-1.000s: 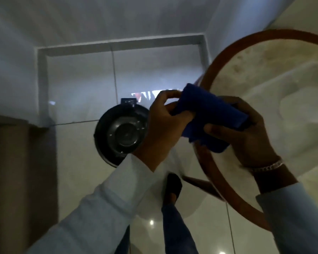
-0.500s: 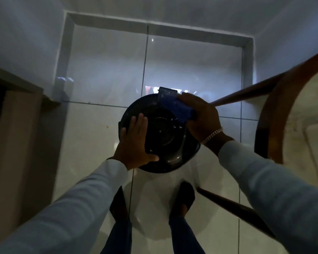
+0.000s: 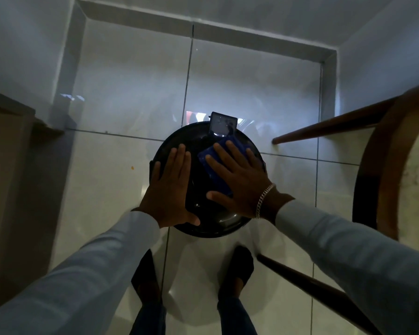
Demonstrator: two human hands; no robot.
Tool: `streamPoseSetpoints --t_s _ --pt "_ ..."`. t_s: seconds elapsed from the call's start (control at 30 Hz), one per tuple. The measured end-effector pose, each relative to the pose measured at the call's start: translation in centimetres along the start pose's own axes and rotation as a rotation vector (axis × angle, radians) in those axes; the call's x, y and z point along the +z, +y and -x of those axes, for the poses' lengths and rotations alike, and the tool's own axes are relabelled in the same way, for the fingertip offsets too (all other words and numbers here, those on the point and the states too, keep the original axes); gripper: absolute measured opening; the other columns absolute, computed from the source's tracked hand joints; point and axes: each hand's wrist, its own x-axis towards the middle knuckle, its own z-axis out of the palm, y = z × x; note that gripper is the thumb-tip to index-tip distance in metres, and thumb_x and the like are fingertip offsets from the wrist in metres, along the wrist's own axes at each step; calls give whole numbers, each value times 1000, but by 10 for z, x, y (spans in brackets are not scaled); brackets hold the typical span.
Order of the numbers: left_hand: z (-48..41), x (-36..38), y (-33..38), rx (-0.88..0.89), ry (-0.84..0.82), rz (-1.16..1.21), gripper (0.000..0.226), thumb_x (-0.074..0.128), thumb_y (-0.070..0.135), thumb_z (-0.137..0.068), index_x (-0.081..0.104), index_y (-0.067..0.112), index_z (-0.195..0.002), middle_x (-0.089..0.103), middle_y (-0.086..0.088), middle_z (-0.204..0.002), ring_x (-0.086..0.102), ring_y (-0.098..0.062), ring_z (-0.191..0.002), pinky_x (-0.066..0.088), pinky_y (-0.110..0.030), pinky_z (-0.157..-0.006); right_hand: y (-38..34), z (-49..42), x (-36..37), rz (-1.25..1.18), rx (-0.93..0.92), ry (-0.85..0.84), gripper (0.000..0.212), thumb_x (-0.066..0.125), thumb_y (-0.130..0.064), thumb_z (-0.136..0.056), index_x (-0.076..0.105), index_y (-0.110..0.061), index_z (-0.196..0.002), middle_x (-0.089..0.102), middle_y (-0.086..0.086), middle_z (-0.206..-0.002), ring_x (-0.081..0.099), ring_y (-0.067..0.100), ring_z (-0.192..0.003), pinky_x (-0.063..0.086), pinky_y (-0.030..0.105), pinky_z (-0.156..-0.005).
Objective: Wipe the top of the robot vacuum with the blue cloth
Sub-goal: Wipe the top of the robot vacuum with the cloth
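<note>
The black round robot vacuum (image 3: 203,228) sits on the white tiled floor just ahead of my feet. My left hand (image 3: 169,189) lies flat on the left half of its top, holding nothing. My right hand (image 3: 240,182) presses the folded blue cloth (image 3: 218,183) flat onto the right half of the top, with fingers spread over it. Most of the cloth is hidden under the palm. A small dark rectangular part (image 3: 223,126) stands at the vacuum's far edge.
A round wooden table (image 3: 365,170) stands close on the right; its legs (image 3: 324,124) (image 3: 312,284) slant down toward the vacuum. White walls close the corner ahead. A wooden door frame (image 3: 7,165) is at the left. My feet (image 3: 237,269) are just behind the vacuum.
A second ago both hands held the cloth up by the table. Since then, the left hand went flat on the vacuum and the right slid the cloth from the far edge toward me.
</note>
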Motion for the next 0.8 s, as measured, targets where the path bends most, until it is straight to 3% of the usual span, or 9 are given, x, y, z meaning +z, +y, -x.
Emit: streamPoseSetpoints --t_s 0.07,0.17,0.27,0.5,0.63,0.8 --pt "-2 0 -2 -7 -7 3 148 74 72 -47 -24 20 -144 -24 -4 -159 -26 -23 -144 -7 -51 -116 7 -6 7 66 -11 1 73 32 -64 -88 19 -26 -149 17 6 -161 7 31 -148 8 60 -118" --pt "-2 1 -4 -14 -15 -2 148 72 75 -47 -28 23 -143 -25 -2 -159 -25 -22 -144 -6 -52 -116 10 -5 23 30 28 74 64 33 -57 -93 24 -27 -148 25 7 -158 15 31 -147 17 59 -115" --pt "-2 1 -4 -16 -12 5 148 72 75 -47 -30 24 -141 -24 -1 -158 -24 -22 -145 -4 -52 -116 -2 1 37 -54 196 178 61 35 -53 -93 25 -27 -147 28 7 -157 18 32 -146 25 59 -112" --pt "-2 -1 1 -47 -30 -10 145 71 74 -49 -26 22 -143 -23 -3 -159 -21 -24 -146 5 -57 -117 -48 10 54 -210 613 303 64 41 -51 -92 26 -24 -148 26 9 -158 16 34 -146 25 59 -113" --pt "-1 3 -2 -42 9 41 131 64 73 -59 -14 18 -149 -15 -5 -161 -15 -26 -147 11 -61 -116 -89 17 70 -241 807 291 72 35 -58 -91 16 -24 -150 16 9 -161 7 33 -148 17 57 -117" --pt "-3 4 -10 6 9 55 126 59 73 -63 -15 18 -148 -18 -3 -160 -18 -24 -147 7 -61 -117 -114 31 89 -213 786 291 73 27 -61 -91 11 -23 -151 9 10 -161 -2 31 -148 6 53 -117"
